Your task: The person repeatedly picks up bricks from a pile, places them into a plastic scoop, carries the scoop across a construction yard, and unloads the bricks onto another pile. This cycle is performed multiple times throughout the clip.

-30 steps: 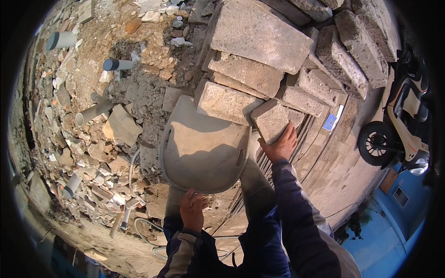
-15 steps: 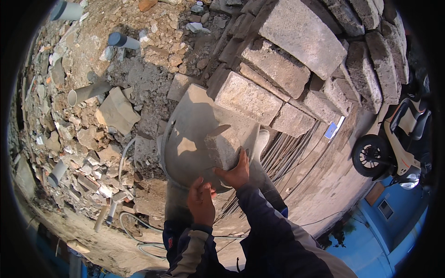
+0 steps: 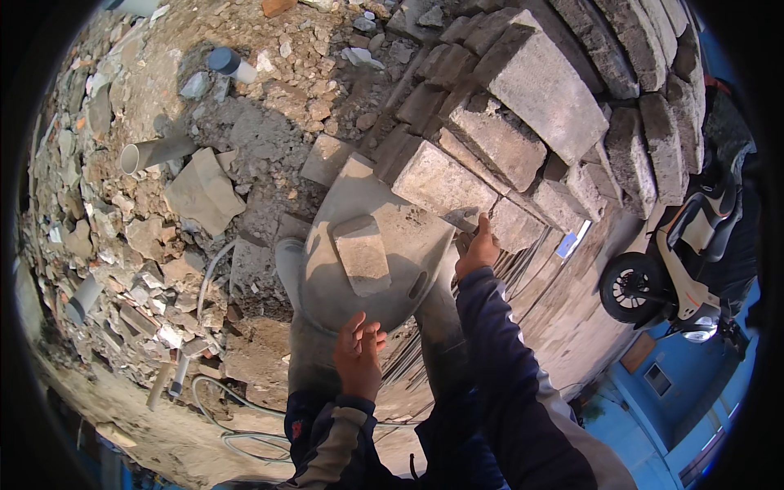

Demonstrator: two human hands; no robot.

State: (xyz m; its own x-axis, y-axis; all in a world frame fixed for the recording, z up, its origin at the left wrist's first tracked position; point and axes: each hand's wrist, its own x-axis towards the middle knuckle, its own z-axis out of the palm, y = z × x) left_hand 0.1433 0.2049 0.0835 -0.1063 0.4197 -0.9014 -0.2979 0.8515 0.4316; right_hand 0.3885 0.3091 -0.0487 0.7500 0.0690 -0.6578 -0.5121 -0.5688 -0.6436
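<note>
A wide, shallow grey pan [image 3: 327, 282] with a slot in its rim lies across my legs. One broken concrete block piece [image 3: 364, 257] rests in it, in patchy sunlight. Just below the pan's near edge is my left hand [image 3: 359, 359], its fingers loosely bent and apart, nothing in them. My right hand [image 3: 476, 251] reaches past the pan's right edge to the block stack. Its index finger points out, and the fingertips are beside a small grey chunk [image 3: 464, 217] at the foot of a pale block [image 3: 445, 178]; whether they touch it I cannot tell.
Stacked concrete slabs [image 3: 543, 86] rise at the far right. Thin metal rods [image 3: 523, 265] lie beside them. Rubble and pipe stubs [image 3: 159, 153] cover the left, with a hose [image 3: 214, 396] nearer me. A parked scooter [image 3: 678, 269] stands at the right.
My right hand has let go of the block piece, now lying in the pan, and moved right and away to the stack. My left hand stays nearly in place. The view has shifted slightly.
</note>
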